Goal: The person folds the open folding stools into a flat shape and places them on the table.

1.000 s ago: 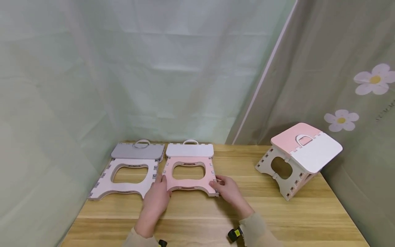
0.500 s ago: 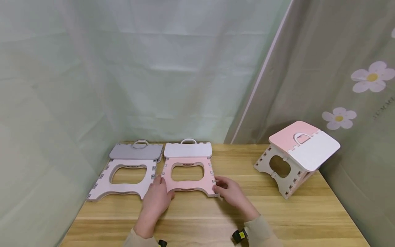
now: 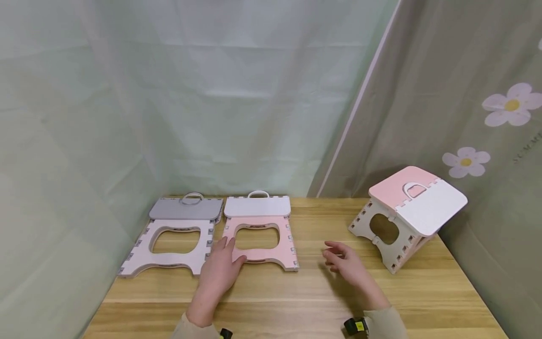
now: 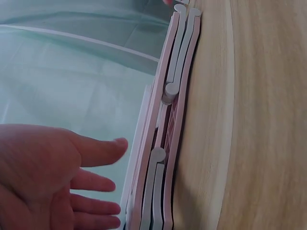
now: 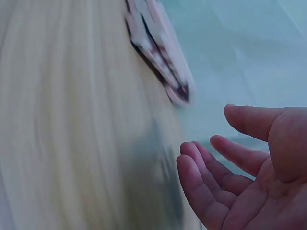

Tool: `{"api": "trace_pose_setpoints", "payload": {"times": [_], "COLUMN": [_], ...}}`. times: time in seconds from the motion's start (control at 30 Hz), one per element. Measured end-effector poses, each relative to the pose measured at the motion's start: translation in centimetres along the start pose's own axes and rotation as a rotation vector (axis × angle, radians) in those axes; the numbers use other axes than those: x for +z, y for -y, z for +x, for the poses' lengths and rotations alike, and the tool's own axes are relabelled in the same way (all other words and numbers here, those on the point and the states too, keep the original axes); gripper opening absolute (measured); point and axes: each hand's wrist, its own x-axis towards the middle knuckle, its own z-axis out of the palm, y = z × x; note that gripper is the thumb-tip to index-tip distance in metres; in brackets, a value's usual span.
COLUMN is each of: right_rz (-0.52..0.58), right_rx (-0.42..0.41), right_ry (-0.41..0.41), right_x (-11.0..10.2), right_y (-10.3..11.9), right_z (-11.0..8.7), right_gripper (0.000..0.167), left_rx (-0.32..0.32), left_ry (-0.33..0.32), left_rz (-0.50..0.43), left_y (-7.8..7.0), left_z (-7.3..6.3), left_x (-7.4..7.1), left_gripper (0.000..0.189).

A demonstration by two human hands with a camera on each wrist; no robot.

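Plastic stools, three; hands, two

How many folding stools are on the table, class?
3: a grey-and-white stool folded flat at the left, a pink-and-white stool folded beside it, and an opened stool standing at the right.

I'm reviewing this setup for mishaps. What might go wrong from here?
In the head view, the left hand overlaps the near left corner of the pink stool, so it might shift that against the white stool close beside it. The right hand, holding nothing, is left of the standing stool; a rightward swing could bump it.
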Motion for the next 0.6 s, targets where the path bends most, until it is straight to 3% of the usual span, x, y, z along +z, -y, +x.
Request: {"api": "trace_pose_setpoints", "payload": {"times": [0.17,0.3,0.6], "right_rz": [-0.034,-0.064,0.029], "right_rx": [-0.004,-0.010,-0.078], "right_ry": [-0.093,-0.152,-0.270], "right_x": [-3.5,-6.3,-11.4], "right_y": [0.3,0.4,1.3], "right_z": [-1.4,-2.4,-4.2], "right_gripper": [0.045,0.047,0.048], "left_rx": [0.018,0.053,0.099], "left_ry": [-0.013,-0.061,-0.174], "left_rz": [-0.012,-0.052,-0.199], "left_y": [-0.4,-0.9,-2.0], "left_z": [0.4,0.6,1.6], "left_x": [0.0,0.0,0.1], "left_gripper": [0.059,0.052,0.039]}}
